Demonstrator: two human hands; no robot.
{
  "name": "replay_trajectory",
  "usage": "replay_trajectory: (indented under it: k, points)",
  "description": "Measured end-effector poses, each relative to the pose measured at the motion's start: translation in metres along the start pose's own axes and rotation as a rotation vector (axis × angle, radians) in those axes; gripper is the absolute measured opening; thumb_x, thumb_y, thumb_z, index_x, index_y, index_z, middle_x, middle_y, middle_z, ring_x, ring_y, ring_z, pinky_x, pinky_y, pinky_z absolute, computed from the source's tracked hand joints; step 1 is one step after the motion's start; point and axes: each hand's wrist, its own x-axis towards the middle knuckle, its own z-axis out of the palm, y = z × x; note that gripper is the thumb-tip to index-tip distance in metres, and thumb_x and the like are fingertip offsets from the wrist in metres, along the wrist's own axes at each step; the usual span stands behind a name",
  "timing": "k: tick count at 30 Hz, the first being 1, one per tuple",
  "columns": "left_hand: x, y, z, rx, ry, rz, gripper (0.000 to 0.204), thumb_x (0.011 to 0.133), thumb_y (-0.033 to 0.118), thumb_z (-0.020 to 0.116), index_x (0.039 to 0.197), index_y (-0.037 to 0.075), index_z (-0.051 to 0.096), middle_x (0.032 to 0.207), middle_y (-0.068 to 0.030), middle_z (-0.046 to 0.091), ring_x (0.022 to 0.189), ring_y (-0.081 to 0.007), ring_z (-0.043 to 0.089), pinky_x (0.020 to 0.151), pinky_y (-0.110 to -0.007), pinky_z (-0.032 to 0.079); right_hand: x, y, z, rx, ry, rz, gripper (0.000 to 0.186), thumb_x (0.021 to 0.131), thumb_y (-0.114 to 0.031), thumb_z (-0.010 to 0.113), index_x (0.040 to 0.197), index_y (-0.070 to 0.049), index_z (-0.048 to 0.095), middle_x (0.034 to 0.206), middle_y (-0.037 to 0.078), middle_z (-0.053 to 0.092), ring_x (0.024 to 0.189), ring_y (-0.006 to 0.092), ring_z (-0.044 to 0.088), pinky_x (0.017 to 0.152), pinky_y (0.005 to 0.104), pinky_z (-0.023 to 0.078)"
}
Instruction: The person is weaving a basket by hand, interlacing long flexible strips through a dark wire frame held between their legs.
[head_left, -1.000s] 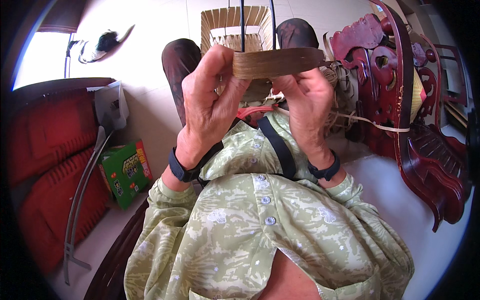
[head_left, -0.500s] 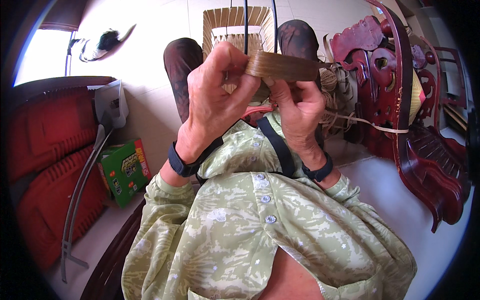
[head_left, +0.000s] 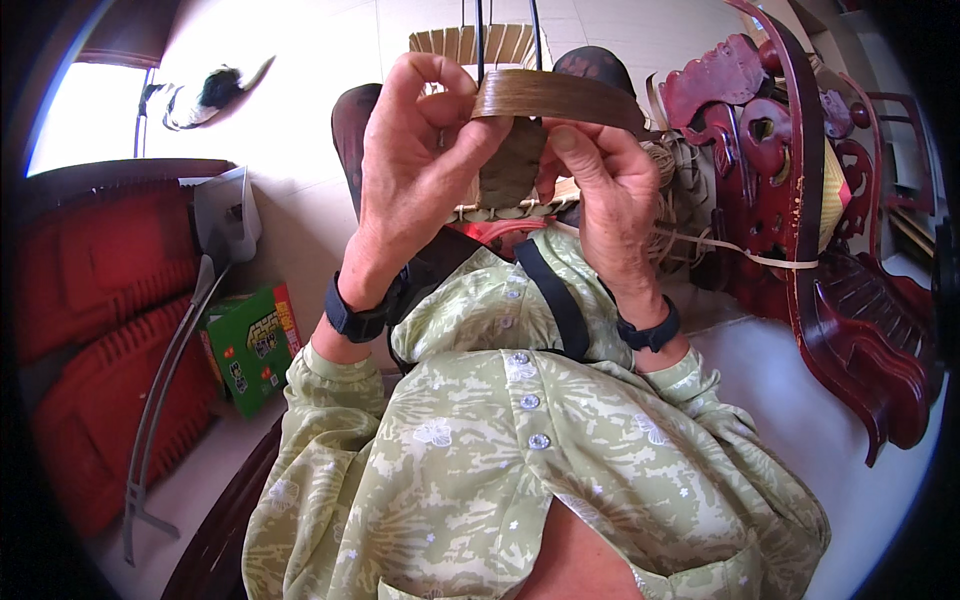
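Observation:
My left hand [head_left: 420,165] pinches the near end of a wide, glossy brown band [head_left: 550,95], with thumb and curled fingers at its left bend. My right hand [head_left: 605,190] is just below the band's right part, fingers curled and thumb raised; what they grip is partly hidden. Between my hands a dark olive piece [head_left: 505,170] shows under the band. Behind them, between my knees, stands a pale woven basket [head_left: 440,45] with upright black rods [head_left: 480,35], its lower part mostly hidden.
A carved dark red wooden chair [head_left: 810,270] with pale cord [head_left: 750,247] is on my right. On my left are red ribbed panels [head_left: 110,270], a bent metal frame [head_left: 155,420] and a green box [head_left: 255,350]. A black-and-white object [head_left: 195,98] lies on the tiled floor [head_left: 300,70].
My hands and the brown band have risen toward the top of the view, covering more of the basket. The olive piece shows more below the band.

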Motion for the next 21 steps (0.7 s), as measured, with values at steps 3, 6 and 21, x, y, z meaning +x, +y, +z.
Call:
replay_trajectory:
  k: [3, 6, 21]
  points:
    - [0.0, 0.002, -0.001, -0.03, -0.011, -0.032, 0.025, 0.087, -0.003, 0.058, 0.106, 0.002, 0.042, 0.089, -0.0079, 0.063, 0.087, -0.0073, 0.059, 0.075, -0.02, 0.047, -0.001, 0.0, 0.004, -0.078, 0.049, 0.01, 0.018, 0.086, -0.012, 0.068, 0.097, 0.001, 0.065, 0.073, 0.005, 0.064, 0.057, 0.0111, 0.056, 0.053, 0.0228, 0.045]
    - [-0.001, 0.004, -0.005, -0.01, -0.038, -0.086, 0.019, 0.088, -0.001, 0.058, 0.105, 0.0, 0.047, 0.09, -0.0061, 0.063, 0.088, -0.0067, 0.058, 0.078, -0.02, 0.046, -0.004, 0.002, 0.006, -0.148, 0.082, -0.021, 0.016, 0.083, -0.009, 0.07, 0.095, 0.001, 0.065, 0.072, 0.005, 0.064, 0.056, 0.0099, 0.056, 0.052, 0.022, 0.046]
    - [0.014, 0.009, -0.008, 0.132, -0.138, -0.209, 0.029, 0.087, 0.004, 0.053, 0.116, 0.001, 0.053, 0.095, -0.0027, 0.062, 0.087, -0.0066, 0.056, 0.078, -0.022, 0.046, 0.005, -0.01, 0.021, -0.278, -0.005, -0.125, 0.014, 0.087, -0.009, 0.065, 0.098, -0.001, 0.061, 0.078, -0.003, 0.062, 0.063, -0.0007, 0.05, 0.051, 0.0144, 0.038]
